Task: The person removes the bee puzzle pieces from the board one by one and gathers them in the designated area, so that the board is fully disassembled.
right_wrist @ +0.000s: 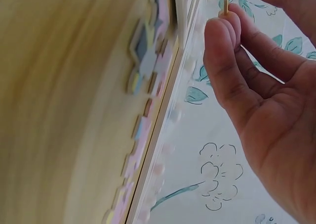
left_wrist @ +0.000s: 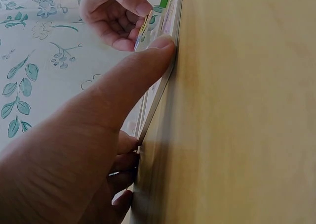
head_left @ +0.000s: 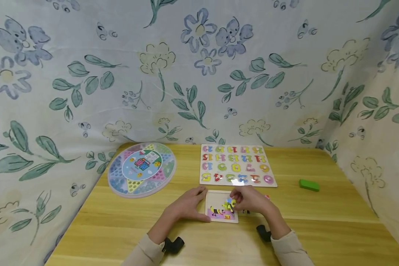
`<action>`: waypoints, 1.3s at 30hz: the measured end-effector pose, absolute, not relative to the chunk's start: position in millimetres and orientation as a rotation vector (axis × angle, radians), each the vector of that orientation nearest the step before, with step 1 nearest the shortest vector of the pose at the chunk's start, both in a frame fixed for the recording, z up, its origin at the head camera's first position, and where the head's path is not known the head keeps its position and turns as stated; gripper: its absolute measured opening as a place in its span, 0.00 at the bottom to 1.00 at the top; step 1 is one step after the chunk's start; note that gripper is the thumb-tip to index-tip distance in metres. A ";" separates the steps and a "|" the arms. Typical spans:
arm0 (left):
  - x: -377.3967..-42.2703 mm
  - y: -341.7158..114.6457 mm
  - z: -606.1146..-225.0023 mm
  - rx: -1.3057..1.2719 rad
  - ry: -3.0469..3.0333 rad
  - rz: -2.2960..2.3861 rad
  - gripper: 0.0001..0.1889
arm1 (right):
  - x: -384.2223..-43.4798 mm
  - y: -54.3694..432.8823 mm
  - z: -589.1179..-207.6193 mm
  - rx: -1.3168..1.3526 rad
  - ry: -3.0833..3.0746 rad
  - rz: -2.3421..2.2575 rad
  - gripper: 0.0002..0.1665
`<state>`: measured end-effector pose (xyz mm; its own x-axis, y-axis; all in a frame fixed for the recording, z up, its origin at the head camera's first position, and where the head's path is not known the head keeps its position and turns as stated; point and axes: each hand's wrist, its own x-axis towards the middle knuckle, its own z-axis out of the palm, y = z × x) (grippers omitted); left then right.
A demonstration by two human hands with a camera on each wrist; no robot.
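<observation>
A small square wooden puzzle tray (head_left: 216,195) lies on the table, with a bee picture on pink filling its lower part. My left hand (head_left: 186,205) holds the tray's left side, thumb at the near corner and fingers along the far end. In the left wrist view the thumb (left_wrist: 143,61) presses over the tray's edge. Above the tray's right half, my right hand (head_left: 252,199) pinches a yellow and green puzzle piece (head_left: 228,204), seen edge-on in the right wrist view. Loose puzzle pieces (right_wrist: 143,56) lie on the table beside the tray, mostly hidden under the right hand in the head view.
Behind the tray lies a number board (head_left: 271,182) with colourful numerals. A round board with a star pattern (head_left: 141,168) is at the back left. To the right sits a green block (head_left: 309,185). Floral cloth (head_left: 199,92) hangs along the table's back edge.
</observation>
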<state>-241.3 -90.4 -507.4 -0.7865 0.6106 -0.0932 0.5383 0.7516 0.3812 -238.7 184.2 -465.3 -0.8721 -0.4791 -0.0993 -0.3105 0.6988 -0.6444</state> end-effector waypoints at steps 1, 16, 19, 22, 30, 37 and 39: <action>-241.2 -90.7 -507.3 0.907 2.736 0.499 0.60 | -238.1 185.8 -465.3 -0.626 2.650 -0.937 0.18; -239.2 -91.2 -505.8 0.921 2.728 0.499 0.59 | -234.0 210.4 -470.0 -0.569 2.659 -0.973 0.20; -239.4 -90.9 -506.0 0.918 2.721 0.504 0.59 | -233.3 213.6 -471.0 -0.553 2.660 -0.980 0.20; -239.7 -90.3 -506.3 0.916 2.718 0.508 0.59 | -232.2 216.6 -470.9 -0.546 2.660 -0.981 0.20; -239.5 -89.3 -504.3 0.916 2.721 0.503 0.59 | -230.0 229.6 -468.2 -0.518 2.628 -0.988 0.18; -239.4 -90.9 -503.3 0.926 2.727 0.511 0.59 | -227.8 238.6 -465.3 -0.456 2.601 -1.018 0.19; -239.5 -91.4 -504.5 0.931 2.731 0.501 0.59 | -226.5 241.0 -465.7 -0.440 2.593 -1.020 0.20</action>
<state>-239.5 -91.4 -504.5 -0.7775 0.6224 -0.0894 0.5502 0.7422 0.3826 -226.5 241.0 -465.7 -0.9016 -0.3933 -0.1799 -0.1653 0.6977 -0.6971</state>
